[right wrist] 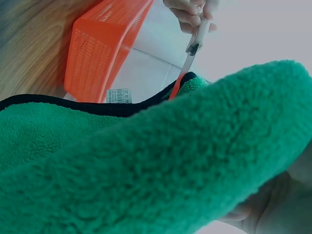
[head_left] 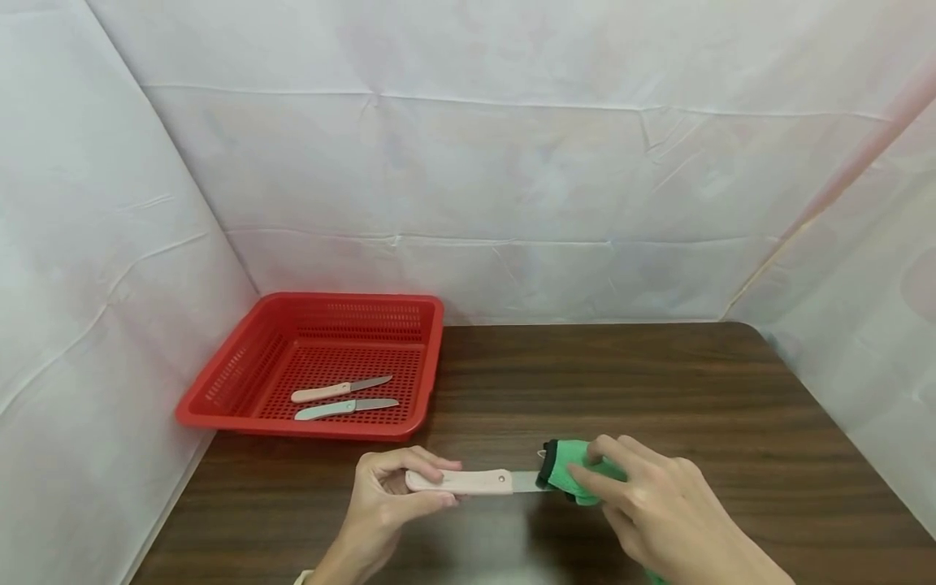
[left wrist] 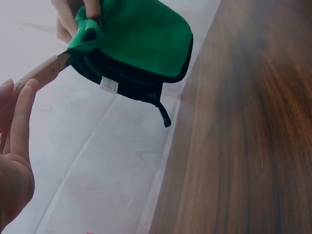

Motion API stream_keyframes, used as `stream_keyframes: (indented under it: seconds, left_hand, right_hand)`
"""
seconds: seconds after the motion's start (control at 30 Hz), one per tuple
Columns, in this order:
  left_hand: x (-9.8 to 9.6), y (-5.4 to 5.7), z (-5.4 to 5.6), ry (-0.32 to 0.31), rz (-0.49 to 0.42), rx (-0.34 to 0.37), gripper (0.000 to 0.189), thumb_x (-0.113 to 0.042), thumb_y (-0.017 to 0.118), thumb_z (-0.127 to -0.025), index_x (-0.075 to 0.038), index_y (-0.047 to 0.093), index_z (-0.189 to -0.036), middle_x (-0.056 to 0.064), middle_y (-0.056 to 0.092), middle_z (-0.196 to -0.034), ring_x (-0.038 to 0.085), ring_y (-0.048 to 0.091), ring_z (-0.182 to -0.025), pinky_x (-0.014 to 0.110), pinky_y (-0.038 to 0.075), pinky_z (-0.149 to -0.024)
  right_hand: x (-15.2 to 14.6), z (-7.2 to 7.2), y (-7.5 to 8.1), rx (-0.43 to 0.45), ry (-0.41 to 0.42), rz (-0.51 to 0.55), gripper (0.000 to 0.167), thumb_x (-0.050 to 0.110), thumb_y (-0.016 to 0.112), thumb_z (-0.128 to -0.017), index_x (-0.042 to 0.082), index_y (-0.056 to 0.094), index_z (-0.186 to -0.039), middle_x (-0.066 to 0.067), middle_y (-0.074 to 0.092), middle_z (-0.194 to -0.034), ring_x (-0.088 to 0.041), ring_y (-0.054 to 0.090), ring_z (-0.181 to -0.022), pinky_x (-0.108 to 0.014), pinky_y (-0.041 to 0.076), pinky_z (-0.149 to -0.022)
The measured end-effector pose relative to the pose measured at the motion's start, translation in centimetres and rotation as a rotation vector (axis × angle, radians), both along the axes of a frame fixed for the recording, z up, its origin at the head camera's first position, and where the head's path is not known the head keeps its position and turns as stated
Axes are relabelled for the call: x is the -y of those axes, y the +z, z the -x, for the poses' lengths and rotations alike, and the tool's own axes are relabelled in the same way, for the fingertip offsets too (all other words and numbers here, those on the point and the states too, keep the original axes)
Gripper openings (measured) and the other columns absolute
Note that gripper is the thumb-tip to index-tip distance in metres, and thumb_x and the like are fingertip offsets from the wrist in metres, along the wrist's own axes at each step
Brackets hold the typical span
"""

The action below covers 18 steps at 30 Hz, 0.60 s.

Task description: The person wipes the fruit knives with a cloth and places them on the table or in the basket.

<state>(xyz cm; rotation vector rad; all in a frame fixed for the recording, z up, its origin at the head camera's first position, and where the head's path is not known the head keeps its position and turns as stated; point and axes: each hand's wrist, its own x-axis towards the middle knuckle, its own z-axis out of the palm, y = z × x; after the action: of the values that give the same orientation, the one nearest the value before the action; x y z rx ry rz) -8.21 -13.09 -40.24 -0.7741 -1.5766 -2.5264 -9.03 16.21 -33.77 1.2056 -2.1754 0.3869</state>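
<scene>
My left hand (head_left: 380, 496) grips a knife (head_left: 475, 482) by its pale pink handle, held level with the blade toward the right. Around the blade's outer part is a green cloth (head_left: 574, 471) with black edging, which my right hand (head_left: 651, 496) pinches between fingers and thumb. The blade's tip is hidden inside the cloth. In the left wrist view the cloth (left wrist: 146, 39) hangs down from the blade, with a small white label at its black edge. Fuzzy green cloth (right wrist: 161, 161) fills much of the right wrist view and covers part of the right hand.
A red plastic basket (head_left: 431, 357) stands at the back left of the dark wood table (head_left: 621, 382). In it lie a pink-handled knife (head_left: 322, 393) and a pale green-handled knife (head_left: 325, 410). White patterned sheets (head_left: 512, 162) hang behind and on both sides.
</scene>
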Motion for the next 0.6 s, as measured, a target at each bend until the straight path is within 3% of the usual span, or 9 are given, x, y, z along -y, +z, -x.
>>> stream_keyframes:
  seconds: [0.3,0.47,0.6]
  left_hand:
    - [0.21,0.09,-0.03,-0.024,-0.001,-0.013,0.024,0.023,0.065,-0.071,0.007,0.066,-0.088,0.033,0.063,-0.096,0.029,0.067,-0.084,0.051,0.054,-0.064]
    - [0.27,0.31,-0.05,0.003,0.049,-0.035,0.022,0.022,0.066,-0.07,0.009,0.067,-0.088,0.028,0.066,-0.094,0.028,0.067,-0.082,0.045,0.056,-0.063]
    - [0.45,0.41,-0.01,0.037,0.095,-0.046,0.021,0.021,0.068,-0.07,0.008,0.067,-0.086,0.029,0.066,-0.092,0.026,0.067,-0.081,0.037,0.057,-0.061]
  right_hand:
    - [-0.35,-0.06,-0.36,0.032,-0.001,0.009,0.051,0.013,0.023,-0.082,0.017,0.073,-0.092,0.003,0.053,-0.089,-0.005,0.043,-0.061,-0.006,0.014,-0.042]
    - [-0.52,-0.11,-0.14,0.033,0.002,0.024,0.05,0.013,0.024,-0.083,0.016,0.073,-0.091,0.002,0.056,-0.09,-0.006,0.047,-0.062,-0.004,0.014,-0.043]
    - [-0.39,-0.17,0.42,-0.015,-0.009,0.046,0.05,0.016,0.023,-0.087,0.016,0.073,-0.09,0.002,0.057,-0.089,-0.002,0.043,-0.056,-0.004,0.01,-0.044]
